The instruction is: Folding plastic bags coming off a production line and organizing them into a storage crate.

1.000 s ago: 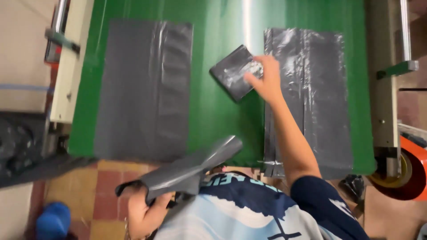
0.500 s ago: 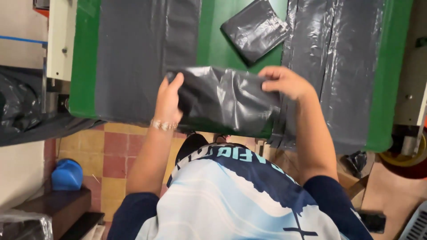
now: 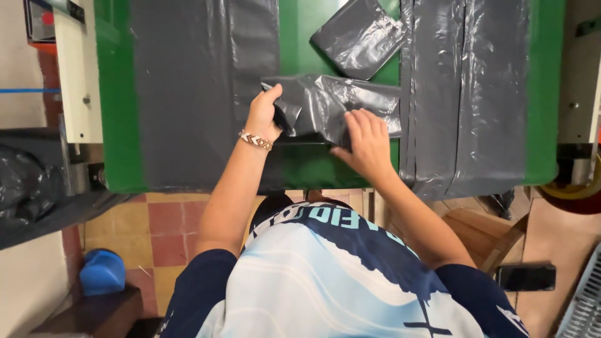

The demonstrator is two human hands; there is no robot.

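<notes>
Lowered from chest height, the folded grey bag (image 3: 332, 106) now lies on the green table (image 3: 116, 125) between two flat grey sheets. Left hand (image 3: 266, 116) pinches its left edge; right hand (image 3: 366, 141) presses it with spread fingers.

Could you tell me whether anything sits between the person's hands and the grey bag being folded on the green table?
Nothing visible does. The left hand grips the bag at its left end, and the right hand lies flat on its lower edge. The folded bag lies just beyond, clear of both hands, on the table.
</notes>
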